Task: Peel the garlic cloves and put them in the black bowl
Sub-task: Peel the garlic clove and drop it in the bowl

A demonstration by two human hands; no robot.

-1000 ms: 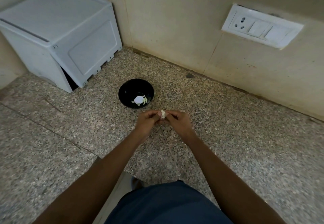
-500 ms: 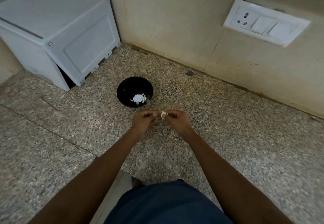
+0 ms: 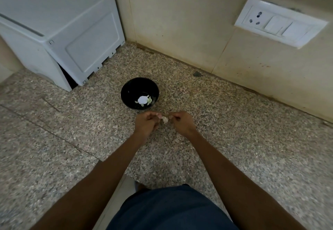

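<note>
Your left hand (image 3: 146,123) and right hand (image 3: 181,123) have drawn slightly apart, fingertips pinching the garlic clove (image 3: 165,119) between them, so its skin is likely tearing free just short of the black bowl (image 3: 126,94).

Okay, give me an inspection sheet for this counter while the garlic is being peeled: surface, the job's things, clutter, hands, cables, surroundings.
Surface: speckled granite counter, with a seam line running across its left part.
Job's things: black bowl on the counter beyond the hands, holding pale peeled pieces; garlic clove held between both hands.
Clutter: dark speck by the wall base; nothing else loose.
Grippers: left hand and right hand both pinch the clove, raised just short of the bowl.
Cables: nothing seen.
Surroundings: white plastic box at the back left; switch and socket plate on the beige tiled wall.
</note>
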